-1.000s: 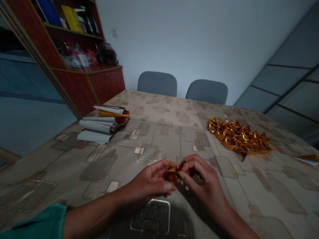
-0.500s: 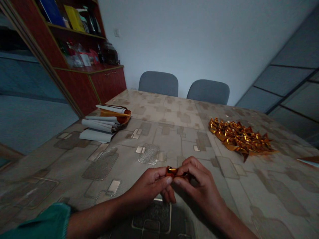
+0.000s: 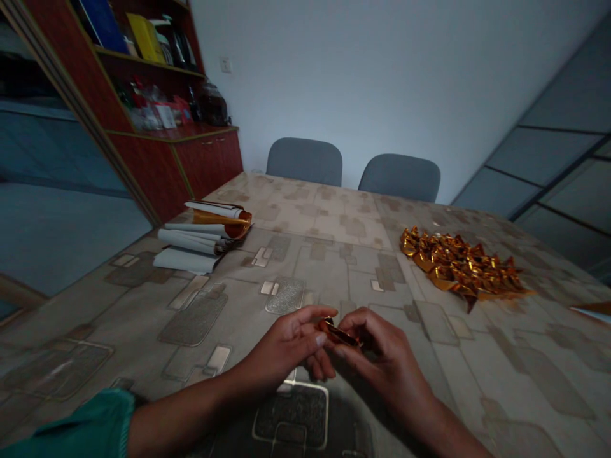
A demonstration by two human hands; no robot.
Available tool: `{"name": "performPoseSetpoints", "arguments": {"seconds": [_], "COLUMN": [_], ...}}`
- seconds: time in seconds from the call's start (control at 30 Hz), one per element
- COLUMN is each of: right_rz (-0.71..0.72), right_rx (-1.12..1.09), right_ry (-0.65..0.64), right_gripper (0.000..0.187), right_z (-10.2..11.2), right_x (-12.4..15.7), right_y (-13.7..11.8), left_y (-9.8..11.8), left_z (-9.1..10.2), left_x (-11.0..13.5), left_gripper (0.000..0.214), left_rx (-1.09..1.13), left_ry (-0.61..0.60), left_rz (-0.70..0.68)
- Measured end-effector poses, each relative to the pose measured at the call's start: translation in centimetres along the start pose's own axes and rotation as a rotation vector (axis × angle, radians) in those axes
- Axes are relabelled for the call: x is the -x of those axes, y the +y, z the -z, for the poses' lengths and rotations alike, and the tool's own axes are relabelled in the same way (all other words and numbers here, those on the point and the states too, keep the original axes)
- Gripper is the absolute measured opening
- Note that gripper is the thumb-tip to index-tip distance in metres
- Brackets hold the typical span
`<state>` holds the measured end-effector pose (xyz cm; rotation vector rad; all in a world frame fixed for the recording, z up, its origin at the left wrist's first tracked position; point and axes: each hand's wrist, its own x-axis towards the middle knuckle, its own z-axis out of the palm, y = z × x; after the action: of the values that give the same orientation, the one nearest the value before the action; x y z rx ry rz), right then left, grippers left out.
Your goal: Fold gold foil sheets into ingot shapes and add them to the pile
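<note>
Both my hands meet over the near middle of the patterned table [image 3: 334, 254]. A small folded piece of gold foil paper [image 3: 338, 333] is pinched between them. My left hand [image 3: 291, 346] grips its left end with thumb and fingers closed. My right hand [image 3: 382, 356] holds its right end, fingers curled around it. Most of the piece is hidden by the fingers. A heap of several finished gold foil folds [image 3: 461, 267] lies on the table to the far right.
A stack of white-backed foil sheets [image 3: 200, 235], partly curled, lies at the left of the table. Two grey chairs [image 3: 305, 160] stand at the far edge. A red-brown cabinet [image 3: 176, 152] with cluttered shelves stands at the left wall. Another paper edge [image 3: 592, 310] shows at far right.
The hands have turned and pressed the gold piece, which now lies flatter and lower between the fingertips. The heap and the sheet stack have not moved.
</note>
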<state>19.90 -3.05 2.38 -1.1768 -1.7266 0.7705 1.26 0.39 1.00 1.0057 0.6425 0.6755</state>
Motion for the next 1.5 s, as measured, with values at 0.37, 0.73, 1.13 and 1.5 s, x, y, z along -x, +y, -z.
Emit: {"name": "performPoseSetpoints", "arguments": {"seconds": [0.37, 0.73, 1.13, 1.5], "right_rz": [-0.125, -0.028, 0.153, 0.133], "right_rx": [-0.030, -0.050, 0.187, 0.123], "right_ry": [0.105, 0.133, 0.262, 0.276], "right_gripper": [0.010, 0.011, 0.011, 0.014], "right_z": [-1.3, -1.8, -1.7, -1.9], "right_x": [0.4, 0.7, 0.7, 0.7], "right_y": [0.1, -0.8, -0.9, -1.1], "left_y": [-0.4, -0.4, -1.1, -1.0], "left_z": [-0.5, -1.1, -0.9, -1.0], "left_x": [0.4, 0.5, 0.2, 0.2], "left_gripper": [0.037, 0.035, 0.043, 0.042], "left_rx": [0.264, 0.271, 0.311, 0.292], "left_ry": [0.240, 0.135, 0.217, 0.183], "left_rz": [0.103, 0.058, 0.085, 0.053]}}
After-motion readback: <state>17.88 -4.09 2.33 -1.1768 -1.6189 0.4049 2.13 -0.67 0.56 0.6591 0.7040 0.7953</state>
